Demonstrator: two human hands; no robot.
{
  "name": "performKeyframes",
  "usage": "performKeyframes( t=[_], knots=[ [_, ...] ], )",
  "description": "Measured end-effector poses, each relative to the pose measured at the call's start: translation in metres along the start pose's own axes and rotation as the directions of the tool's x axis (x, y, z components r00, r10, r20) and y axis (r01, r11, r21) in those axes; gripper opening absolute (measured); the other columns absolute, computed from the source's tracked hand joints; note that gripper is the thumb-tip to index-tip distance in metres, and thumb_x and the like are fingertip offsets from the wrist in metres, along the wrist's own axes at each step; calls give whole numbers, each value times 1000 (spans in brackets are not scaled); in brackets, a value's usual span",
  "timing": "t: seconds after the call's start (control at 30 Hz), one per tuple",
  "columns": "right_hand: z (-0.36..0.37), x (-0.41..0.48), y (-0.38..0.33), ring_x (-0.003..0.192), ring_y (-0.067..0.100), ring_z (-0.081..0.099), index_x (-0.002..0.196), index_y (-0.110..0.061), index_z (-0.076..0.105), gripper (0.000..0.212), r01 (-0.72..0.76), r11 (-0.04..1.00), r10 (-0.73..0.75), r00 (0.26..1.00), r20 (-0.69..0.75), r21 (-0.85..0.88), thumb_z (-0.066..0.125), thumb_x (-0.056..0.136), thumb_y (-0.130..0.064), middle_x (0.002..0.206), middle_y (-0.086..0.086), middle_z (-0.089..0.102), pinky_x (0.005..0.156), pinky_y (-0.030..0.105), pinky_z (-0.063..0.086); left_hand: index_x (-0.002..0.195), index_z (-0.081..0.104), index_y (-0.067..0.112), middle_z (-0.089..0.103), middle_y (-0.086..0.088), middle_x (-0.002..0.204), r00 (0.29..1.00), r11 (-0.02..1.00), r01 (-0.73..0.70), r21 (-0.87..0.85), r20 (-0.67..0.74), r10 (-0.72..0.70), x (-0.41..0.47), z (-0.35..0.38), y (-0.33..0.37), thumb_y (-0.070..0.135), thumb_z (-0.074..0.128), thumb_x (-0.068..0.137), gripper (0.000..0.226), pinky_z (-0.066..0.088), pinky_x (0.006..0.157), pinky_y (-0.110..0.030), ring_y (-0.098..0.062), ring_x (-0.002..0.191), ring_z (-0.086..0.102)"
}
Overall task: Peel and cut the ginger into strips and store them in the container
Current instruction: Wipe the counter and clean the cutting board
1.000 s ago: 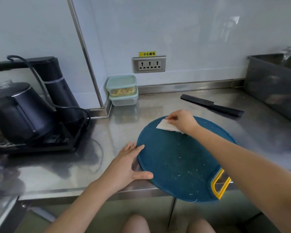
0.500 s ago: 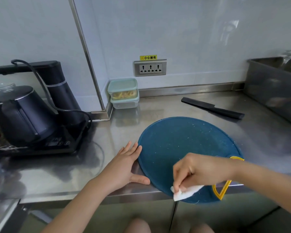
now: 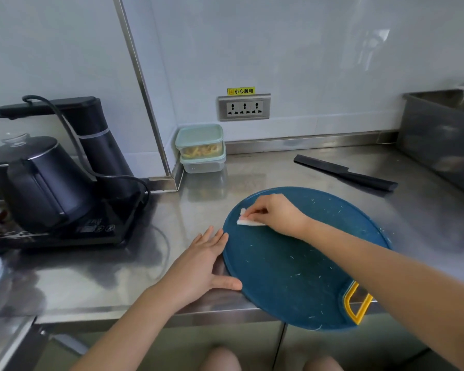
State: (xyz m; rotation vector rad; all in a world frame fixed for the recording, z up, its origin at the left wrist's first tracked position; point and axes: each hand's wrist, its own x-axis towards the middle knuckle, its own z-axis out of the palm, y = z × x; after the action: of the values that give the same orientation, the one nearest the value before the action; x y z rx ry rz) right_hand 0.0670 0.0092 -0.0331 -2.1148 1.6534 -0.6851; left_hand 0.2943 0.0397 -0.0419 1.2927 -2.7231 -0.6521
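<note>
A round dark-blue cutting board (image 3: pixel 292 263) with a yellow handle (image 3: pixel 358 303) lies on the steel counter, overhanging the front edge. My right hand (image 3: pixel 276 214) pinches a folded white tissue (image 3: pixel 248 223) against the board's far left part. My left hand (image 3: pixel 201 266) lies flat on the counter, fingers straight, thumb touching the board's left rim. Small pale ginger scraps dot the board. Two stacked lidded containers (image 3: pixel 201 147) stand in the back corner; the upper one holds pale ginger strips. A black knife (image 3: pixel 344 176) lies behind the board.
A black electric kettle (image 3: pixel 38 180) on its base with a water tower and cord fills the left counter. A wall socket (image 3: pixel 243 107) sits above the containers. A grey metal bin (image 3: pixel 439 137) stands at the right. The counter's front edge (image 3: pixel 118 311) runs below my left hand.
My right hand swept the tissue from the board's far side down to its near edge, then back up to the far left part. My left hand stayed against the rim.
</note>
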Motion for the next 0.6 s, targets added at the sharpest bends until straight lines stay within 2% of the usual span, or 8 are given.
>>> performKeyframes(
  t=[0.13,0.2,0.27,0.33,0.4,0.43,0.5,0.6],
  knots=[
    [-6,-61,-23,82,1,58,101,-16,77,16,209,971,-238,912,333,120,67,90,-12,92,-7,63,75,8,39,151,5,21,-2,9,158,1000,1000,-12,7,-4,12,1,1,-2,79,48,51,124,-8,108,-18,5,131,-20],
    [-22,-87,-31,83,4,59,99,-17,78,15,172,972,-232,791,566,159,66,89,-12,90,-12,61,73,15,42,151,6,23,-2,11,157,1000,1000,1,-14,2,-1,1,1,-2,80,49,49,124,-8,109,-17,6,132,-19],
    [-39,-94,-31,85,12,63,98,-20,78,14,109,984,-178,703,688,143,67,88,-19,89,-10,64,73,29,51,151,6,24,-2,13,157,1000,999,13,-42,11,-13,1,0,-1,76,55,54,121,-5,112,-19,5,136,-16],
    [-46,-79,-25,85,7,64,97,-18,78,13,42,980,-150,801,580,196,69,88,-17,90,-8,66,76,24,52,151,7,23,-2,13,156,1000,1000,13,-29,22,-13,2,-2,-1,75,58,56,120,-2,113,-21,3,138,-13],
    [-40,-54,-19,80,-5,60,97,-16,78,13,3,972,-81,944,319,236,70,88,-12,89,-10,64,75,10,43,151,7,22,-2,10,158,999,1000,13,-13,40,-13,3,-4,-1,81,50,48,126,-2,113,-20,5,136,-12],
    [-33,-42,-15,78,-6,58,98,-17,77,14,10,981,-50,979,198,196,71,87,-12,88,-10,63,74,8,41,151,7,22,-2,9,158,999,1000,17,-9,49,-16,3,-4,1,81,48,46,128,-2,113,-21,4,137,-12],
    [-19,-24,-10,77,-1,55,101,-18,77,15,24,999,-27,997,79,38,70,88,-13,91,-5,63,75,12,39,151,7,22,-1,8,158,998,1000,26,6,61,-27,2,-6,4,78,54,54,122,-2,115,-24,-2,142,-12],
    [-7,-30,-8,82,4,54,104,-16,76,17,86,995,-80,990,115,-46,66,91,-12,98,-1,63,78,16,38,152,8,20,0,8,158,998,998,35,46,46,-37,1,-8,7,64,67,68,111,-3,115,-24,-6,144,-11]
  ],
)
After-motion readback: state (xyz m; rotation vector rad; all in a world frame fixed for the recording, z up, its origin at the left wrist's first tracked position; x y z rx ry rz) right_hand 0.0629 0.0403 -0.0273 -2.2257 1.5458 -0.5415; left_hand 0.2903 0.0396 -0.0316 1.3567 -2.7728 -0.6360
